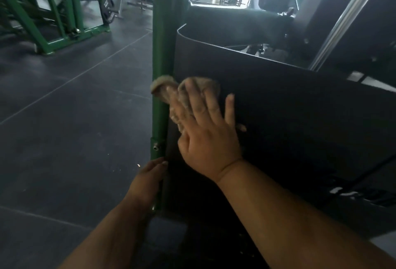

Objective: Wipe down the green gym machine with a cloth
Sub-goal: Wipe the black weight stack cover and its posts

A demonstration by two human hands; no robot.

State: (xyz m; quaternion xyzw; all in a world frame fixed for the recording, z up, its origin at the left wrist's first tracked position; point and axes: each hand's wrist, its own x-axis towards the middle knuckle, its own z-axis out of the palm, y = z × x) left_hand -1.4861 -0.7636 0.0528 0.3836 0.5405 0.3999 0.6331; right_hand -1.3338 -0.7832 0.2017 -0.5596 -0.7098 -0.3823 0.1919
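A crumpled beige cloth (pixel 169 95) lies pressed against a green gym machine (pixel 161 54), bunched where the upright green post meets the machine's black side panel, partway up the post.

Your cloth (pixel 164 85): soft, fuzzy beige fabric, crumpled. Your machine's green post (pixel 161 54): painted metal, smooth, with a dull satin sheen. Black panel (pixel 289 108) beside it: matt, smooth, sheet-like. Angled rod (pixel 351 13): bright polished metal. Floor (pixel 64 118): dark matt tiles, finely speckled, rubber-like.
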